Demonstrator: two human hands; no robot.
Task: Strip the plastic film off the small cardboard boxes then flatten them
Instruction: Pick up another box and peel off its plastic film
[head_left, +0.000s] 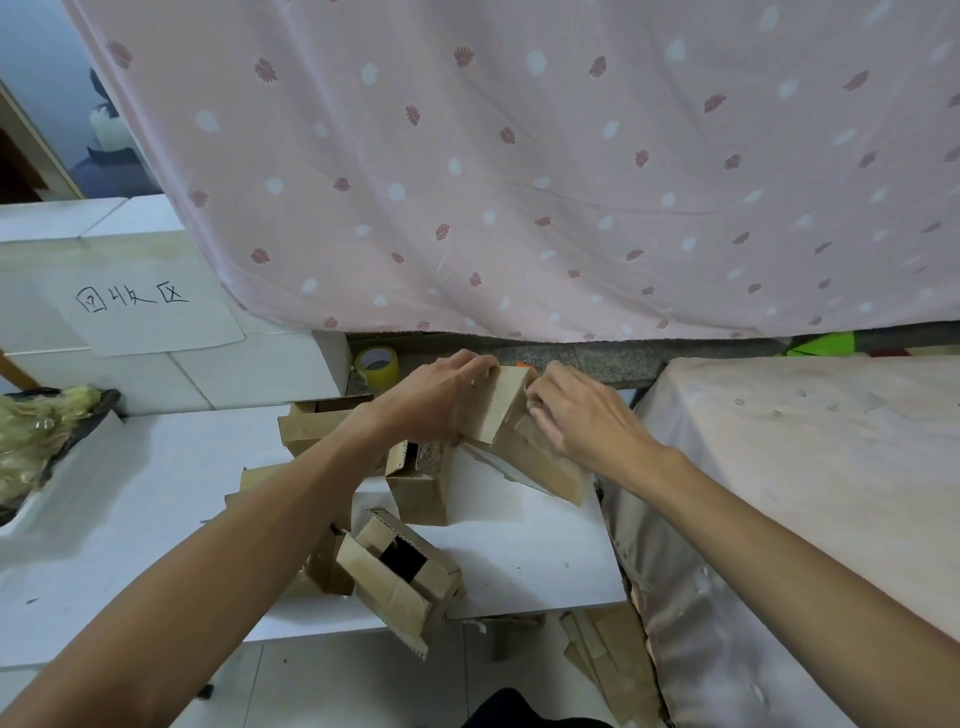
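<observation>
I'm seeing left hand (436, 400) clamping the light, crushable box (496, 410) by its side; right hand (582, 423) curling fingers, picking at its face.

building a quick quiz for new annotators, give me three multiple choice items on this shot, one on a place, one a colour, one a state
1. Where is the tape roll? A on the paper sign; B just beyond the left hand; C on the floor.
2. The curtain is: A pink; B green; C black.
3. The held box is: A flattened; B lying on the floor; C unflattened, gripped by both hands.
Answers: 1 B, it stands behind the knuckles; 2 A, pale pink spotted cloth; 3 C, the right hand and left clasp it.
</observation>
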